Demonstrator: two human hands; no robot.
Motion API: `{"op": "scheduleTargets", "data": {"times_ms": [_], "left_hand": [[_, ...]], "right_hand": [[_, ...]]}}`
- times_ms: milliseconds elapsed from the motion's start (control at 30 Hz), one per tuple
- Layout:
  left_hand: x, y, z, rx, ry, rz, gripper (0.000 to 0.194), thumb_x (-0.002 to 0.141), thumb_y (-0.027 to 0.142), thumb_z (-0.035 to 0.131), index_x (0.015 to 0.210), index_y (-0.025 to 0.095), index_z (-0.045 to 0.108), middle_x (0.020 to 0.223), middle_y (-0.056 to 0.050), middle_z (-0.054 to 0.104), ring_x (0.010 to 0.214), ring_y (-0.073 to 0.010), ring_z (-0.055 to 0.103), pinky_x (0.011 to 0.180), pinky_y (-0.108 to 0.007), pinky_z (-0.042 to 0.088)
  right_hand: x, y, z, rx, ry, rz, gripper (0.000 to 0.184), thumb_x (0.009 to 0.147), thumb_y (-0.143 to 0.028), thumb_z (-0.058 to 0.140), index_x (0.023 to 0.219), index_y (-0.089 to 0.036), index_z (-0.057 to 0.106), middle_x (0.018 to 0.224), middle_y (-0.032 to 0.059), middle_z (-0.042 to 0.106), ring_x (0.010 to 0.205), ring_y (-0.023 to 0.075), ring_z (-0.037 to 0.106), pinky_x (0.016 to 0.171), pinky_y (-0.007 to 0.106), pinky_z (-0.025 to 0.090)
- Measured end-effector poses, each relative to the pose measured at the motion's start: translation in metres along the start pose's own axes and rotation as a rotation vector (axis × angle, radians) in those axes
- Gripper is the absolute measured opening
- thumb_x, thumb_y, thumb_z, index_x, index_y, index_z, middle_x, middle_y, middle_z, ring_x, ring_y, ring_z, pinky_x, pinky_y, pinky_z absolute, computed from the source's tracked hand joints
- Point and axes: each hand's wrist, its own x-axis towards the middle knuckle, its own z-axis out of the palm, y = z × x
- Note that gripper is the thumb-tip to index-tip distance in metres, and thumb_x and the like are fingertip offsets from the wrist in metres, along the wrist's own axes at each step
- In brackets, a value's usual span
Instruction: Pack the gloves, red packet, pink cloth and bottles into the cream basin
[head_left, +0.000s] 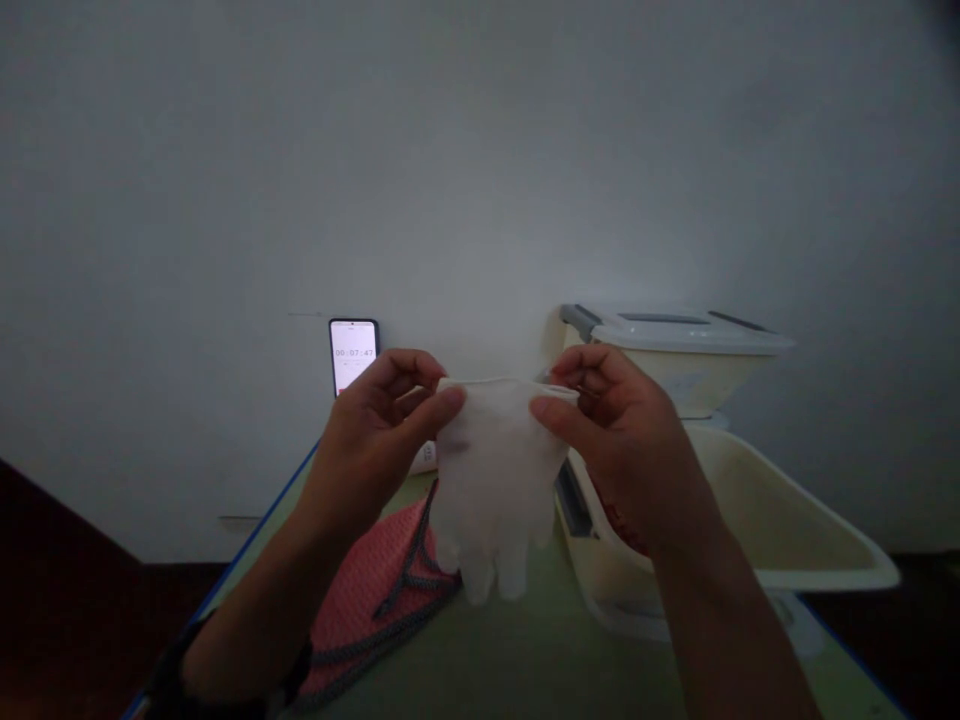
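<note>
A thin white disposable glove (499,480) hangs fingers-down between my two hands, its cuff stretched flat at the top. My left hand (382,430) pinches the left corner of the cuff between thumb and fingers. At the opposite corner, my right hand (611,430) grips the cuff the same way. Below and left of the glove lies a pink knitted piece (367,590) with dark grey edging and cords, partly covered by my left forearm and the glove.
A phone (354,350) showing a timer stands against the wall. Right of the glove is an open cream bin (795,500) with something red inside, mostly hidden by my right hand. Behind it sits a lidded cream bin (690,370). The green table (480,670) has blue edges.
</note>
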Motion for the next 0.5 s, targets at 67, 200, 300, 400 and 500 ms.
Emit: {"op": "scheduleTargets", "data": {"times_ms": [67,200,300,400,500], "left_hand": [[0.003,-0.003,-0.002,-0.102,-0.031,-0.056,0.016,0.069,0.021,0.07,0.077,0.019,0.056,0.068,0.004,0.055,0.056,-0.0083,0.052,0.051,-0.02,0.047],[0.011,-0.011,-0.01,-0.259,-0.031,-0.157,0.016,0.069,0.02,0.069,0.082,0.019,0.06,0.07,0.003,0.058,0.061,-0.0093,0.055,0.055,-0.02,0.048],[0.013,-0.011,-0.013,-0.268,-0.044,-0.146,0.015,0.068,0.02,0.069,0.081,0.019,0.062,0.07,0.002,0.058,0.061,-0.0097,0.055,0.055,-0.02,0.047],[0.008,-0.007,-0.012,-0.227,-0.071,-0.087,0.012,0.069,0.02,0.068,0.078,0.018,0.061,0.07,0.002,0.058,0.059,-0.0099,0.054,0.053,-0.021,0.046],[0.002,-0.001,-0.009,-0.179,-0.117,-0.043,0.01,0.07,0.02,0.068,0.078,0.019,0.061,0.07,0.001,0.059,0.06,-0.0106,0.056,0.053,-0.02,0.046]], "right_hand": [[0.001,0.001,0.0,0.131,-0.072,0.055,0.023,0.071,-0.023,0.067,0.084,-0.024,0.049,0.078,-0.0031,0.055,0.061,0.0105,0.054,0.052,0.023,0.043],[0.002,0.0,-0.006,0.324,-0.164,0.071,0.012,0.074,-0.022,0.066,0.08,-0.022,0.056,0.064,-0.0066,0.051,0.055,0.0069,0.049,0.054,0.02,0.042],[0.003,0.0,-0.01,0.257,-0.144,0.049,0.01,0.076,-0.022,0.066,0.08,-0.021,0.057,0.063,-0.0062,0.052,0.056,0.007,0.05,0.056,0.02,0.043],[0.0,-0.001,-0.01,0.056,-0.155,0.037,0.017,0.076,-0.029,0.067,0.087,-0.022,0.056,0.077,-0.0029,0.056,0.07,0.0098,0.055,0.064,0.022,0.045],[-0.004,-0.003,-0.005,-0.09,-0.258,0.028,0.032,0.075,-0.04,0.067,0.098,-0.022,0.054,0.094,0.002,0.057,0.088,0.0141,0.056,0.075,0.026,0.046]]}}
